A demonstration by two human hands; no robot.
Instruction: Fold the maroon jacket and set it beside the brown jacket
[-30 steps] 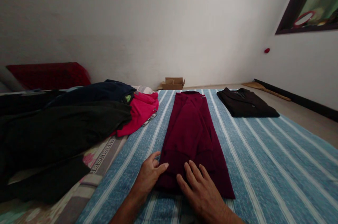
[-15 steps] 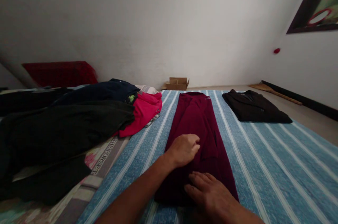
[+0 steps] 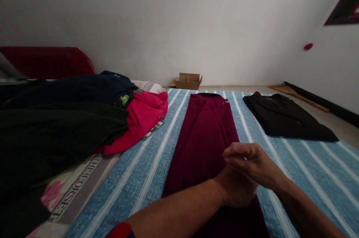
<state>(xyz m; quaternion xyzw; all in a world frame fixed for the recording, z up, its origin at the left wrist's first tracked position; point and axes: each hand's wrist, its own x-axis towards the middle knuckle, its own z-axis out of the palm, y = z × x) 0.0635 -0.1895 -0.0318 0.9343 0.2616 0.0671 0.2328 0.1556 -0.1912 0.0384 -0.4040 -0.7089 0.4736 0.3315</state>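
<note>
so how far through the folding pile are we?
Done: black garment lies folded on the striped sheet. In hand: maroon garment, folded into a long strip, left hand and right hand over its near end. Left: heaped clothes unfolded.

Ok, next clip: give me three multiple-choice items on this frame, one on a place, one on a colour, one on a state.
1. Where does the cardboard box sit?
A. by the far wall
B. on the black pile
C. under the hands

2. What colour is the long garment under the hands?
A. yellow
B. maroon
C. white

3. How does the black garment on the right lie?
A. hung up
B. crumpled in a ball
C. folded flat

Answers: 1 A, it stands on the floor at the wall. 2 B, dark red cloth on the striped sheet. 3 C, a neat flat shape.
</note>
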